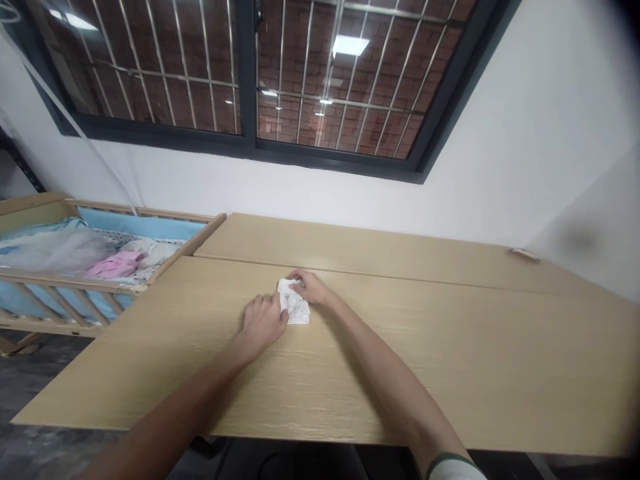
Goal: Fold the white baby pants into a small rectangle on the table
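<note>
On the wooden table lies a small folded white cloth point(298, 309) with a faint grey print. My left hand point(264, 320) is closed at its left edge, fingers curled and the thumb resting on the fabric. At the far edge, my right hand point(311, 288) pinches the cloth, with its thumb on top and its fingers bent over the border. Parts of the cloth are hidden beneath both hands. What kind of cloth item it is, I cannot make out.
The light wooden tabletop point(450, 360) has a seam along its far part. A wooden crib point(65, 327) with a pink cloth point(116, 265) and other bedding stands at the left. A small flat object point(524, 255) lies at the far right, below a barred window point(250, 143).
</note>
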Demonstrator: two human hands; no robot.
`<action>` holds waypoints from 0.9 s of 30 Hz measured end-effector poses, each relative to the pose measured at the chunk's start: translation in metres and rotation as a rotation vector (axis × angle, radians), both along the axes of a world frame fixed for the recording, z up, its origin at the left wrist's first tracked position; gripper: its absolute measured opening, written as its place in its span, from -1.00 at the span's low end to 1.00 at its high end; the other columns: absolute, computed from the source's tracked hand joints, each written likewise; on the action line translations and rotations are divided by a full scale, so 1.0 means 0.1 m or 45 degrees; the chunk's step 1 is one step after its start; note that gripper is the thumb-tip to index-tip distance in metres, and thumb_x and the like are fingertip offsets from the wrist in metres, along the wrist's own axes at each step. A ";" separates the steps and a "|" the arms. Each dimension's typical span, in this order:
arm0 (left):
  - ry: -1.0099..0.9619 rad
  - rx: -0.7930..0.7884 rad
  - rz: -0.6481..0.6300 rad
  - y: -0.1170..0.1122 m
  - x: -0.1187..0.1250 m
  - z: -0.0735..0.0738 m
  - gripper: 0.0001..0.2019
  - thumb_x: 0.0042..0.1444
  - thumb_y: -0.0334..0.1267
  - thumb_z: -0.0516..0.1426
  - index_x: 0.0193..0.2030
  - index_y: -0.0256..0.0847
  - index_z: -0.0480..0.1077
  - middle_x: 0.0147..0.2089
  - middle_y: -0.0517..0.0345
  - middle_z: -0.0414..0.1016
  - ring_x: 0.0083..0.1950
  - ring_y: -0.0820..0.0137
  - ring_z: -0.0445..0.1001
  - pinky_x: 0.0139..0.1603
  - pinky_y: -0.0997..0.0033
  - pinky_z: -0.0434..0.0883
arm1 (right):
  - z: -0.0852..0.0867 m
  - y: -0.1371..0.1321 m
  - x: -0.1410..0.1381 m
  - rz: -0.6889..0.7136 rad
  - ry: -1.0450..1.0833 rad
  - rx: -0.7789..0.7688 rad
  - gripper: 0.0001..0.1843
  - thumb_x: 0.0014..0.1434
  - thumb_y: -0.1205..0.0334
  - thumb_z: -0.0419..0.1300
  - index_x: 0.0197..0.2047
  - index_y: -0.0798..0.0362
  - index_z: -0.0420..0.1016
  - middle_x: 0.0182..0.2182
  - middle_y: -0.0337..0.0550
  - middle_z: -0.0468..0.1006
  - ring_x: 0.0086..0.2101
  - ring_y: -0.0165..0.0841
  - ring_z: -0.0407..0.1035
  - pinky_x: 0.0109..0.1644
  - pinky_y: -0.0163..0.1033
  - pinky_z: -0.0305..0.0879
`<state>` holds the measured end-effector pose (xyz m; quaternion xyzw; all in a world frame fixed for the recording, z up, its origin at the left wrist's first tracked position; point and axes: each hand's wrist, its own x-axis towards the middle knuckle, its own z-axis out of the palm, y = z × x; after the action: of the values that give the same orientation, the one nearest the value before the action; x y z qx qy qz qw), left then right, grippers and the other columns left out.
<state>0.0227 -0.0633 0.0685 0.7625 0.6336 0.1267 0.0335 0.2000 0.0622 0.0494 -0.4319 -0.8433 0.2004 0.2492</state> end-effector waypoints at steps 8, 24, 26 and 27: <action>0.005 0.261 -0.292 -0.37 0.35 -0.28 -0.39 0.30 0.06 -0.02 0.26 -0.41 0.38 0.23 -0.41 0.42 0.31 -0.22 0.30 0.29 -0.22 0.23 | 0.41 -0.74 -0.08 0.483 -0.275 0.191 -0.42 0.51 -0.02 -0.22 0.50 -0.09 0.05 0.44 -0.19 0.12 0.42 -0.29 -0.03 0.49 -0.05 -0.12; 0.074 0.240 -0.240 -0.37 0.46 -0.56 -0.25 0.28 0.14 -0.01 0.39 -0.47 0.20 0.33 -0.53 0.27 0.37 -0.29 0.22 0.29 -0.22 0.22 | 0.06 -0.11 0.12 0.405 -0.459 0.138 -0.36 0.49 -0.06 -0.20 0.51 0.01 -0.01 0.48 -0.18 -0.06 0.45 -0.33 -0.20 0.52 -0.10 -0.27; 0.104 0.214 -0.249 -0.38 0.45 -0.50 -0.27 0.29 0.12 0.00 0.38 -0.48 0.20 0.32 -0.53 0.29 0.36 -0.27 0.24 0.29 -0.19 0.23 | 0.03 0.00 0.13 0.351 -0.484 0.151 -0.33 0.49 -0.08 -0.26 0.51 0.09 -0.02 0.48 -0.12 -0.06 0.45 -0.33 -0.20 0.52 -0.12 -0.27; 0.110 0.196 -0.256 -0.38 0.44 -0.45 -0.28 0.30 0.11 0.00 0.37 -0.50 0.21 0.31 -0.54 0.30 0.35 -0.26 0.25 0.28 -0.17 0.25 | 0.02 0.03 0.13 0.327 -0.496 0.159 -0.31 0.49 -0.09 -0.29 0.51 0.11 -0.02 0.48 -0.10 -0.05 0.45 -0.32 -0.20 0.52 -0.12 -0.28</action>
<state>0.0669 -0.1014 0.0234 0.8273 0.5432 0.1379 -0.0399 0.2135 0.0650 0.0514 -0.3353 -0.9342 0.0907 0.0808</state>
